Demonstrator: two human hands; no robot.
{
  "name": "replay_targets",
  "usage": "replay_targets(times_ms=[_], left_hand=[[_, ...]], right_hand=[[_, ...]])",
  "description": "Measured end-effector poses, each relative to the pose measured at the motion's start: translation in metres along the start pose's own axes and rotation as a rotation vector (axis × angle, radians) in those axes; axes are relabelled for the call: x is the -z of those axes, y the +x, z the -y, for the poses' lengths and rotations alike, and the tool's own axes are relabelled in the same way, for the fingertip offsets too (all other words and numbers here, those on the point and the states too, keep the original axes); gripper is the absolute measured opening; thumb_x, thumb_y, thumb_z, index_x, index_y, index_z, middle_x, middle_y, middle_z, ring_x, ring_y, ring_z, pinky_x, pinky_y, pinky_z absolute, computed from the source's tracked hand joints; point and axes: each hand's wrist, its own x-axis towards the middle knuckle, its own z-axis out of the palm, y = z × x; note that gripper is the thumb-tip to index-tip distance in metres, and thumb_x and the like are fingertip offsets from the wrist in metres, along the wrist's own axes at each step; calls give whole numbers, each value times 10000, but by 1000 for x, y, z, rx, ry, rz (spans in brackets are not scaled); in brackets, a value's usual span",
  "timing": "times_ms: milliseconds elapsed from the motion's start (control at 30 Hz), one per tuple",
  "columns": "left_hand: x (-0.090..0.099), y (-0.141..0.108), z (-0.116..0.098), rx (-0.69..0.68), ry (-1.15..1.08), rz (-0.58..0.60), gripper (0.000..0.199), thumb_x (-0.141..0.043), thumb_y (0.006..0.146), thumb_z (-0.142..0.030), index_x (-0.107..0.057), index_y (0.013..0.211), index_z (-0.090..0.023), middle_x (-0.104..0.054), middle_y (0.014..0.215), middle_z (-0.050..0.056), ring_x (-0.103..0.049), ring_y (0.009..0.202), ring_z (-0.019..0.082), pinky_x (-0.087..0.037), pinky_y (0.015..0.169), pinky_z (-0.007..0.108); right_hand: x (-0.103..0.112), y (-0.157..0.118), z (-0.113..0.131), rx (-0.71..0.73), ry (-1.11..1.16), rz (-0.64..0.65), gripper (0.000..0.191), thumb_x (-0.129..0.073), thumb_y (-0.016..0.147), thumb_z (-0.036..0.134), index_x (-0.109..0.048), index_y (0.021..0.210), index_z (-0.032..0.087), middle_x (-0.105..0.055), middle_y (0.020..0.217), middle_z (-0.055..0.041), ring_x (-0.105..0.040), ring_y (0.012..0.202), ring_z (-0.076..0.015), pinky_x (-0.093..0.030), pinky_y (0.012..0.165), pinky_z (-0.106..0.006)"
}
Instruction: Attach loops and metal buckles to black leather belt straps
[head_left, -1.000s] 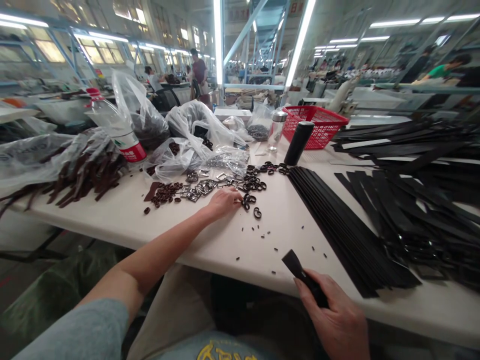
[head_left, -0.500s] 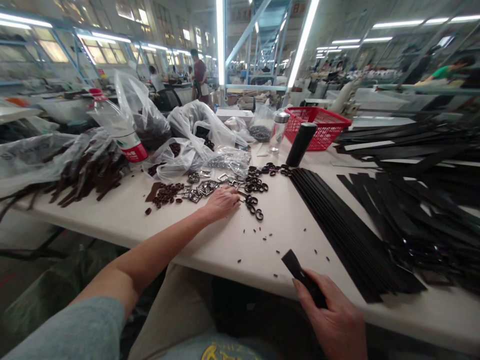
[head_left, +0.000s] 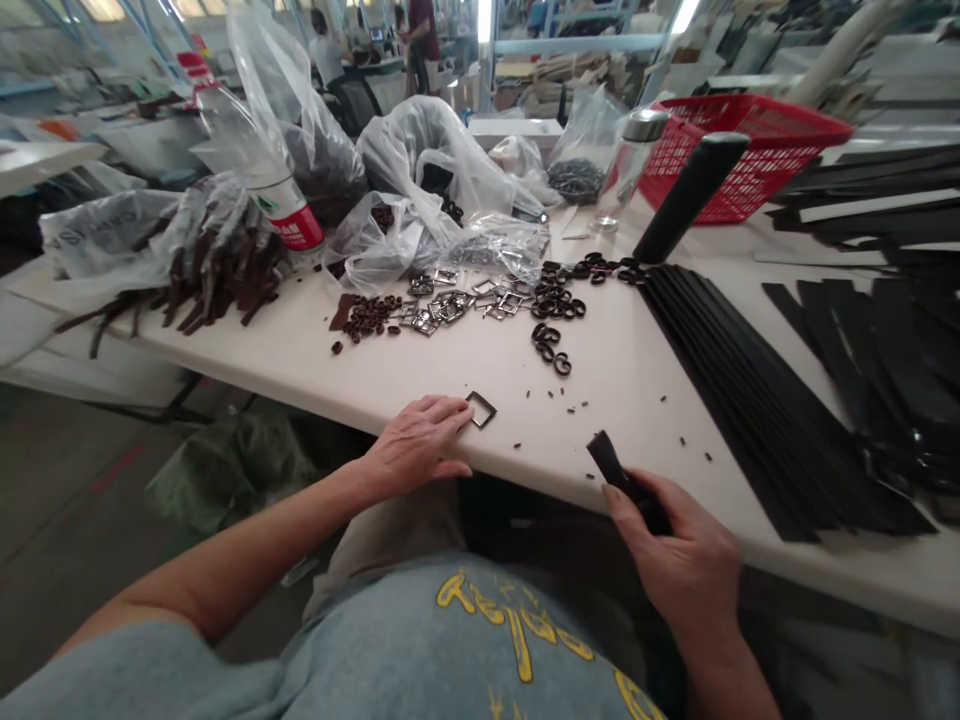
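Observation:
At the table's front edge, the outstretched fingers of my left hand [head_left: 424, 440] touch the left side of a square metal buckle [head_left: 482, 409], which seems to lie flat. The thumb is apart from the fingers, below the edge. My right hand [head_left: 679, 545] is closed around a black strap [head_left: 611, 462], its flat end pointing up and left; the rest is hidden by the hand. Farther back are a pile of metal buckles [head_left: 450, 308], black loops [head_left: 559, 300] and small brown loops [head_left: 373, 317].
Long black straps [head_left: 720, 400] lie side by side on the right. A black cylinder [head_left: 690, 198], a clear bottle [head_left: 630, 165] and a red basket [head_left: 750, 170] stand behind. Plastic bags [head_left: 442, 160], a red-labelled bottle [head_left: 289, 215] and brown straps [head_left: 214, 270] are at left. Tiny black bits [head_left: 571, 410] dot the table.
My left hand has come back from the pile to the table's front edge, bringing a square buckle along. My right hand still holds the black strap. The view has tilted down.

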Motion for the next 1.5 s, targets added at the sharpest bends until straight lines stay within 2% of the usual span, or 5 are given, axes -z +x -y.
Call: replay_targets(times_ms=[133,567,1033,1367,1500], left_hand=[[-9,-18,8,-28,-105,-115,296,-501,991,-321,-672,1216,-232,-722,1185,74,-638,1099,199,-477,1004,355],[-1,2,33,-201,-276,-285,257,-544,977,-336,-749,903,-198,-778,882,62,-692,785,136,-526,759,242],[1,37,11,565,-1361,-449,381,-840,641,-477,-751,774,-132,-713,607,28,-638,516,132,-555,563,265],[14,23,19,224,-610,-590,115,-782,776,-318,-769,734,-211,-772,839,62,-689,790,176,-540,790,313],[22,24,2,273,-764,-519,135,-720,817,-277,-739,711,-195,-783,889,67,-695,795,168,-533,789,304]], right_hand=[[-4,-2,8,15,20,69,260,-630,896,421,-707,1022,206,-759,911,-66,-709,786,-238,-551,763,-352],[-27,2,40,192,-3,174,241,-618,913,396,-688,997,181,-758,902,-65,-727,777,-228,-534,707,-333],[-34,-8,47,198,-2,253,220,-631,902,356,-684,1033,187,-761,928,-52,-728,798,-233,-530,717,-331],[-39,-8,53,225,25,261,216,-636,901,347,-678,1024,175,-761,924,-52,-727,775,-225,-524,703,-326],[-38,-3,63,293,42,215,193,-634,903,320,-670,1027,176,-757,915,-44,-720,774,-206,-498,698,-300]])
